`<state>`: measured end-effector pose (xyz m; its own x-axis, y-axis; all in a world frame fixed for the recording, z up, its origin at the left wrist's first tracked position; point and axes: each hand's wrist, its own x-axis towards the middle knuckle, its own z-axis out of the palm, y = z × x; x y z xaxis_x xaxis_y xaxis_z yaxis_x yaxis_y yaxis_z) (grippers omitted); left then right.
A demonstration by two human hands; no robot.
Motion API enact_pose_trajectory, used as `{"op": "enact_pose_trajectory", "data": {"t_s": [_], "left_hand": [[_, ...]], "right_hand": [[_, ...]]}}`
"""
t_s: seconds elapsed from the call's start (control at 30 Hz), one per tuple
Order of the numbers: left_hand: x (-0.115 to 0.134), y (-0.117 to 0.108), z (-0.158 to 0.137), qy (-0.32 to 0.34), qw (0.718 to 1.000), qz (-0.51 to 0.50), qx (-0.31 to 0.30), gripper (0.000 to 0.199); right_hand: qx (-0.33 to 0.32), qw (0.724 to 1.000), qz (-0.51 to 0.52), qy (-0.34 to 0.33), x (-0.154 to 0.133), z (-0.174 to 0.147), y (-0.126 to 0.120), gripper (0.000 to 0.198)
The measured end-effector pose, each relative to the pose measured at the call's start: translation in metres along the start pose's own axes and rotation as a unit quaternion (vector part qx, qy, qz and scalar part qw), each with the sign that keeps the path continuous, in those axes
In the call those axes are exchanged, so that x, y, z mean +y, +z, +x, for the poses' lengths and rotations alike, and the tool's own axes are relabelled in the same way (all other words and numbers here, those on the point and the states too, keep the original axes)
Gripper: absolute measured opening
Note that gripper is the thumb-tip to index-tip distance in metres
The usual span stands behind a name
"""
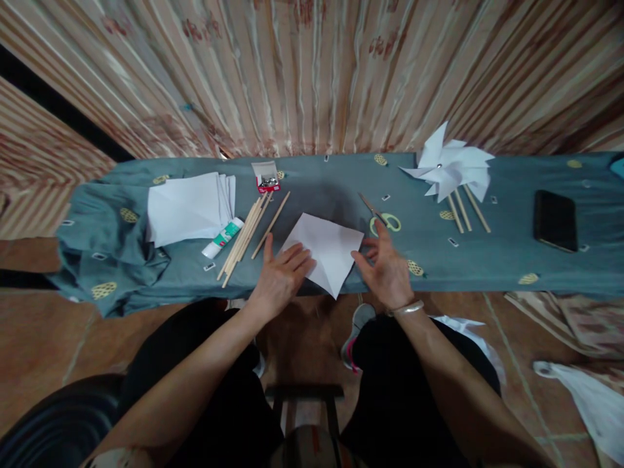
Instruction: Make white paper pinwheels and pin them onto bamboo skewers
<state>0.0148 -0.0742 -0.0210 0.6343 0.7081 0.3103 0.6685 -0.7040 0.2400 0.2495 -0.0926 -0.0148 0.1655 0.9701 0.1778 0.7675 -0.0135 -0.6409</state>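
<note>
A white sheet of paper (325, 248) lies turned cornerwise at the table's front edge, with one corner reaching past it. My left hand (279, 278) rests flat on the paper's left side, fingers stretched out and thumb apart. By the paper's right corner is my right hand (387, 272), its thumb and fingers apart with nothing held; I cannot tell if the fingertips touch the paper. Just beyond it, scissors (385, 221) with light green handles lie on the cloth, and the index finger reaches close to a handle.
Left on the cloth-covered table (492, 263) are stacked paper (188, 207), a glue tube (223, 238), several wooden sticks (244, 240) and a small red-and-white box (267, 179) of metal pins. Paper pinwheels (446, 162) on sticks and a black phone (554, 220) lie right. A curtain (312, 84) hangs behind.
</note>
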Motion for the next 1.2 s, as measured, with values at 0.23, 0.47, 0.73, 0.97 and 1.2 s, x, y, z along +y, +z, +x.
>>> {"op": "enact_pose_trajectory", "data": {"t_s": [0.23,0.47,0.73,0.97,1.2], "left_hand": [[-0.006,-0.002,-0.006,0.037,0.999,0.02,-0.007,0.027],[0.0,-0.001,-0.008,0.029,0.999,0.0,-0.019,0.029],[-0.011,0.0,-0.013,0.045,0.999,-0.008,-0.019,0.026],[-0.016,-0.009,-0.017,-0.045,0.99,-0.135,-0.018,0.025],[-0.023,-0.003,-0.018,-0.17,0.969,-0.177,0.024,0.037]], "right_hand": [[-0.079,0.944,-0.178,-0.266,-0.018,-0.015,-0.015,0.066],[-0.073,0.921,-0.21,-0.32,-0.038,-0.031,-0.013,0.064],[-0.126,0.925,-0.128,-0.334,-0.011,-0.012,-0.004,0.029],[-0.173,0.967,0.059,-0.178,0.003,0.0,-0.005,0.024],[-0.144,0.986,-0.003,-0.08,-0.007,0.026,0.006,0.026]]}}
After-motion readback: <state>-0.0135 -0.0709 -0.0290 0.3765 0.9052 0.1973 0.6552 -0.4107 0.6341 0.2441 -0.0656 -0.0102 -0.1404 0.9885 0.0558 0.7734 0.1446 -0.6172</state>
